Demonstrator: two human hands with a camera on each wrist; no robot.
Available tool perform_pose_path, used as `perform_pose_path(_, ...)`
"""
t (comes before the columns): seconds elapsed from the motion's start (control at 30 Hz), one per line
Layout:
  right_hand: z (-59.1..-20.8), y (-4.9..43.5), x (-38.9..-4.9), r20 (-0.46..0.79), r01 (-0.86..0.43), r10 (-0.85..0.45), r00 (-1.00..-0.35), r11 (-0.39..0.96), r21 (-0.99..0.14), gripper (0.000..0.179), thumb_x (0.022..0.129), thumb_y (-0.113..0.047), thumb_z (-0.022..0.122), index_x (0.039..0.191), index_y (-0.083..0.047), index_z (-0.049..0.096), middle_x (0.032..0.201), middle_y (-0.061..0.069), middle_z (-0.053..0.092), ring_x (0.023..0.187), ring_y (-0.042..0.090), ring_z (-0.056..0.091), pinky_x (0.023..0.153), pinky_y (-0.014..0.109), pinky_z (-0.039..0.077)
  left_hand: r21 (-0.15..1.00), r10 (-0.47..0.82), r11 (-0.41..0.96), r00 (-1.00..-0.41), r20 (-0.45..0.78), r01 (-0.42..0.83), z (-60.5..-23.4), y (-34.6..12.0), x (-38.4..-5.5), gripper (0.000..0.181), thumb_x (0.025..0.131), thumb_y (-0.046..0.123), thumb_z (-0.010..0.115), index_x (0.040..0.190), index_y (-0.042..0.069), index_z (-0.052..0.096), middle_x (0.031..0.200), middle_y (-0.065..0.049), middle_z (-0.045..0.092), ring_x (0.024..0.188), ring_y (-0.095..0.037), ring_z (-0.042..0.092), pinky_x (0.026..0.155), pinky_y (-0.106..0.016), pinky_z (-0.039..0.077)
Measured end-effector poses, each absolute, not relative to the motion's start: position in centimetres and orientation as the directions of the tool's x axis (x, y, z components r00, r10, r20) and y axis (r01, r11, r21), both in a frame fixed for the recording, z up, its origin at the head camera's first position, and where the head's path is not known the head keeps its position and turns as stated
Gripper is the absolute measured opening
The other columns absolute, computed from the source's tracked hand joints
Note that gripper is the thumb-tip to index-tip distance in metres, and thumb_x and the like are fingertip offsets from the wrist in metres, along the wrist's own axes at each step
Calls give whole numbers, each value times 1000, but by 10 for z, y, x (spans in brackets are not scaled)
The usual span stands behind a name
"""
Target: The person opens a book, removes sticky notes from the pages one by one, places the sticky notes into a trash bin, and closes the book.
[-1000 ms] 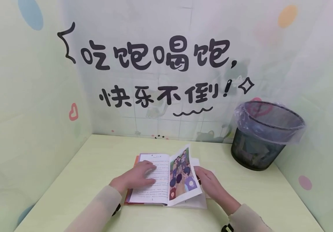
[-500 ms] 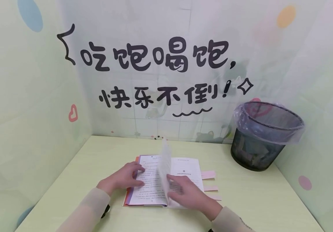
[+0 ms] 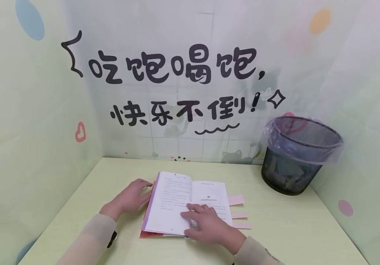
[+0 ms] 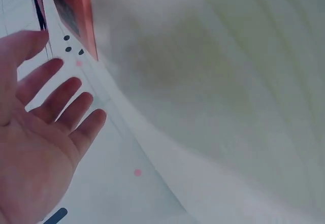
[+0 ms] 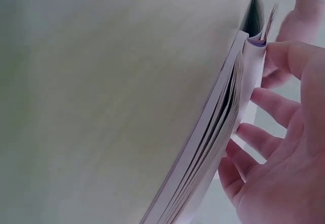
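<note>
An open book (image 3: 170,198) lies on the table, with printed text on both pages and an orange and purple cover edge showing at its left. My right hand (image 3: 210,226) rests across the pages near the spine, fingers spread, covering part of the right page; the right wrist view shows its fingertips against the paper above the fanned page edges. At the book's left edge is my left hand (image 3: 133,196), fingertips right by the cover. In the left wrist view its fingers (image 4: 66,94) are loosely extended near the red cover corner (image 4: 76,10).
Several pink sticky tabs (image 3: 236,200) stick out from the book's right side. A dark wastebasket (image 3: 291,171) with a clear purplish liner stands at the table's back right. Printed wall sheets enclose the pale yellow table (image 3: 87,217) at the back and both sides.
The illustrated page has been turned over from right to left and now lies on the left side. My right hand moved left to the spine; my left hand slid off the left page to the book's edge.
</note>
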State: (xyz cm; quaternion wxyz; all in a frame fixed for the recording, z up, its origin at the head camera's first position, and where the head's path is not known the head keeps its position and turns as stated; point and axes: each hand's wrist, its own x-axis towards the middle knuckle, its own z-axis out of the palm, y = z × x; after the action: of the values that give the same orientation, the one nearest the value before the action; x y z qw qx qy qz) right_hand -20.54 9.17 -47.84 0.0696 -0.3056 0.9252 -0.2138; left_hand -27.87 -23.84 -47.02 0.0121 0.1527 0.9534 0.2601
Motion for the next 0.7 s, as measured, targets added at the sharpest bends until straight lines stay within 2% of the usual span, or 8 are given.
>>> perform_pose_path(0.2, -477, 85, -203, 1, -550, -593, -805, 745, -377, 55, 102, -51, 70, 153, -33, 65, 171, 4, 50, 152, 43, 50, 121, 71, 41, 523, 276, 807, -958, 75, 274, -458, -218, -281, 51, 107, 24, 71, 152, 2, 61, 156, -20, 57, 146, -43, 55, 124, -65, 45)
perform_pose_path(0.4, -475, 85, -204, -6, -559, -600, -800, 748, -358, 52, 102, -51, 70, 151, -34, 66, 169, 3, 52, 149, 40, 52, 118, 69, 44, 498, 389, 791, -920, 39, 356, -455, -178, -282, 48, 107, 24, 71, 152, 7, 64, 158, -18, 58, 150, -40, 54, 127, -61, 43)
perform_pose_path(0.6, -476, 85, -205, 7, -580, -615, -788, 740, -340, 51, 102, -49, 69, 150, -33, 66, 168, 4, 54, 146, 39, 54, 115, 67, 46, 493, 505, 758, -863, -29, 427, -454, -139, -279, 44, 113, 18, 56, 156, 10, 61, 171, -16, 49, 162, -39, 41, 134, -60, 33)
perform_pose_path(0.7, -478, 85, -206, 12, -587, -619, -785, 739, -331, 51, 102, -50, 69, 150, -32, 66, 168, 3, 54, 146, 40, 54, 114, 66, 47, 484, 527, 756, -849, -51, 440, -457, -128, -280, 45, 114, 15, 51, 158, 9, 59, 172, -15, 47, 164, -37, 40, 135, -56, 32)
